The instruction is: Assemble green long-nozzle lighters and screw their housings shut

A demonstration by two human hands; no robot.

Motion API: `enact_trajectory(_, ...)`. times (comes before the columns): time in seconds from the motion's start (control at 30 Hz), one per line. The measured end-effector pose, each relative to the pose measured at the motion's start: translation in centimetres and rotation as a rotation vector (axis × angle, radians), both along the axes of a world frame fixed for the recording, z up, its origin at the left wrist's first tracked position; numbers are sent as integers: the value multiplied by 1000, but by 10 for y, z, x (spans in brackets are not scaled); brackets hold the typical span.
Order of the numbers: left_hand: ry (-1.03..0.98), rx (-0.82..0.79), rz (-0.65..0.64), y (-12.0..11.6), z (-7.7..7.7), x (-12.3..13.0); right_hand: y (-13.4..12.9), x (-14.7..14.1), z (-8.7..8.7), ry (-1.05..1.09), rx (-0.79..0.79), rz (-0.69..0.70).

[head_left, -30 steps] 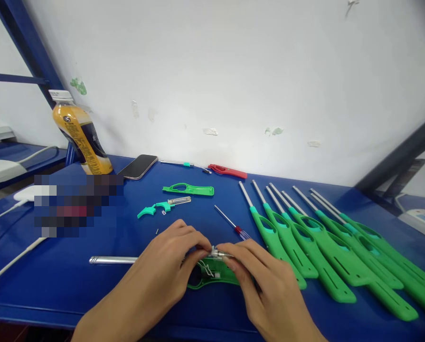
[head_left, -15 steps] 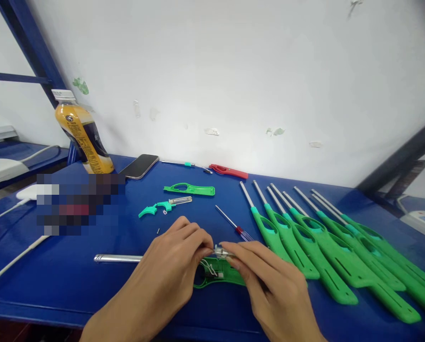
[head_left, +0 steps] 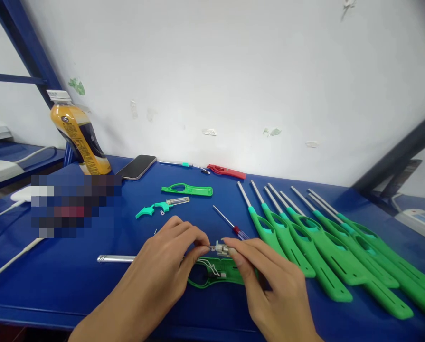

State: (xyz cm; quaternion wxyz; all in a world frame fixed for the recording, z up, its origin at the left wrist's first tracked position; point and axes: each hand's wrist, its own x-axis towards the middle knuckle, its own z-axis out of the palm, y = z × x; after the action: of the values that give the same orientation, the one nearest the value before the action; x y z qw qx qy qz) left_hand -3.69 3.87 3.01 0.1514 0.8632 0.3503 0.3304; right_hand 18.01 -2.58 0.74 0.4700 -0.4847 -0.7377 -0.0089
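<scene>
Between thumb and fingers of my right hand is a clear plastic lighter gas tank, its valve end pointing left. My left hand is closed in a pinch at that valve end, on a tiny metal-looking piece too small to name. Just below both hands lies an opened green lighter housing with white wires inside. Its metal tube sticks out to the left from behind my left forearm.
Several green stick lighters lie in a row at right, beside a screwdriver. Farther back are a green half shell, teal trigger parts, a red housing, a phone and a bottle.
My left fingertips have drawn slightly left from the tank, so more of its valve end shows. The view has shifted a little; the right hand keeps its grip.
</scene>
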Motion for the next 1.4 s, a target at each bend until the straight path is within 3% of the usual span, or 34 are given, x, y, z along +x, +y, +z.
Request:
enact_trajectory(0.3, 90, 202, -11, -5, 4, 5, -2, 1, -1, -12, -18, 23)
enact_trajectory(0.5, 92, 201, -18, -5, 4, 5, -2, 2, 0, -7, -41, 44)
enact_trajectory(0.67, 89, 94, -4, -6, 5, -3, -1, -1, 5, 38, -67, -37)
enact_trajectory(0.87, 310, -51, 56, -9, -10, -33, 1, -2, 8, -10, -81, -113)
enact_trajectory(1.03, 361, -130, 46, -3, -13, -31, 2, -3, 2, -89, -80, -169)
enact_trajectory(1.17, 407, -183, 66, 6, -4, -27, 3, -2, -3, -118, -111, -149)
enact_trajectory(1.4, 308, -272, 29, 5, 0, -43, 7, 3, -4, -117, -191, -36)
